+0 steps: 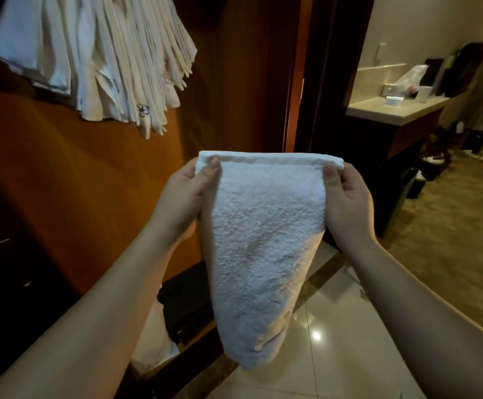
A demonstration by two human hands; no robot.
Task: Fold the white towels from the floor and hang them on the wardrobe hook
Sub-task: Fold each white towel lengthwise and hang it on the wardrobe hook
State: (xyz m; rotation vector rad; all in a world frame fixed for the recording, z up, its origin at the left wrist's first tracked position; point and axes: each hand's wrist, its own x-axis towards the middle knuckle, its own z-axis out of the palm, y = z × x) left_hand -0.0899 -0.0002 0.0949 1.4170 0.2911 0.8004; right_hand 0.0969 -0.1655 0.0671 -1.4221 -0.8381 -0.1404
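A folded white towel point(263, 240) hangs in front of me, wide at its top hem and narrowing to a rounded bottom. My left hand point(187, 194) pinches its top left corner, thumb on the near face. At the top right corner, my right hand point(346, 201) pinches it the same way. Several white towels point(96, 56) hang in a bunch at the upper left, inside the wooden wardrobe point(90, 174). The hook that holds them is out of view.
A dark box point(188, 303) and a pale cloth point(151, 341) lie at the wardrobe's bottom. Glossy floor tiles point(335, 341) run below the towel. To the right stand a counter point(395, 110) with toiletries, dark bins, and carpet.
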